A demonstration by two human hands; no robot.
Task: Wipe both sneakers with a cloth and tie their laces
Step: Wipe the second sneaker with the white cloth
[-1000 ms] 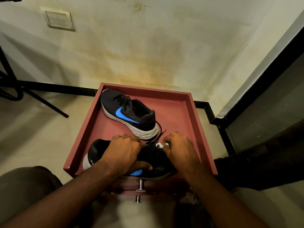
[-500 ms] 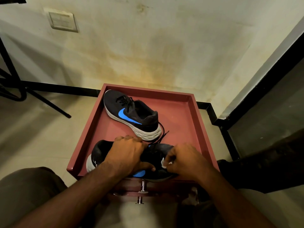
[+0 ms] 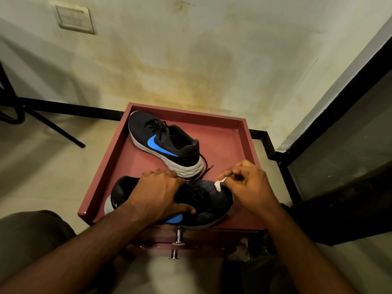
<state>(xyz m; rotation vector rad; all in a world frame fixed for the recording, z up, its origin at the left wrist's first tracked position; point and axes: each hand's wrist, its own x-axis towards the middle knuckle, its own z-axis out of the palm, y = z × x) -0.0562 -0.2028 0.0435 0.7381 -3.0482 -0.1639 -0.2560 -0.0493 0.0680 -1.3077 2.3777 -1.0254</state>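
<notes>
Right hand (image 3: pixel 252 183): is pinching a small white cloth (image 3: pixel 218 185) at the near sneaker's (image 3: pixel 210 200) toe.
Left hand (image 3: pixel 158 195): is gripping that sneaker across its laces, on the red tray (image 3: pixel 233 132).
Risk: the tiny wad is likely slipping free; loose far sneaker (image 3: pixel 165 145) laces may be snagging.
Hidden: the left hand is covering the near laces; the cloth's size is unclear.

No words, numbers or printed labels can be read anywhere; the only brand sign is a bright blue swoosh logo, which stands on the side of the far black fabric sneaker with the pale grey sole (image 3: pixel 164 143); a second blue swoosh shows in part on the side of the near black fabric sneaker (image 3: pixel 210 200), low by its sole, the rest covered by the left hand (image 3: pixel 158 194) that rests on it.
</notes>
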